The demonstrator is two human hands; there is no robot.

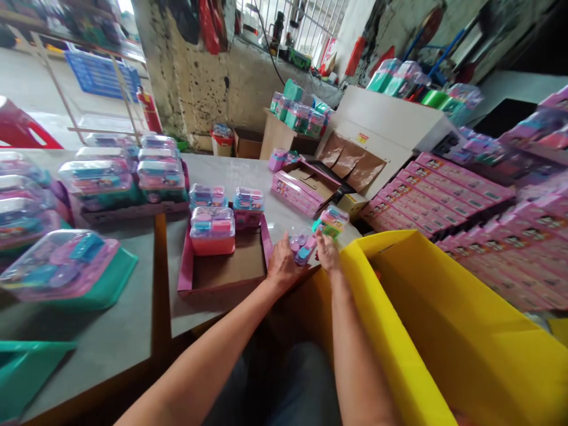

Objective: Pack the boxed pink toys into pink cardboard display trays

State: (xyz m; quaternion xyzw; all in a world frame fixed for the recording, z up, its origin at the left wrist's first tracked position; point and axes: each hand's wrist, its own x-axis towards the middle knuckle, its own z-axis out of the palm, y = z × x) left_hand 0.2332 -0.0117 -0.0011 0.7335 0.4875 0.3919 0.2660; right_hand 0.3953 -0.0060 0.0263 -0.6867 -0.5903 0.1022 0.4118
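My left hand and my right hand meet at the table's near edge, both closed around a small clear plastic toy pack with purple and blue pieces inside. Just beyond my right hand lies another clear pack with green and yellow contents. To the left of my left hand sits a shallow pink cardboard tray holding a pink-based toy case and a smaller one behind it.
A large yellow bin stands at my right. Stacks of pink boxes fill the right side. Teal-based toy cases and stacked cases cover the left tables. An open pink carton lies farther back.
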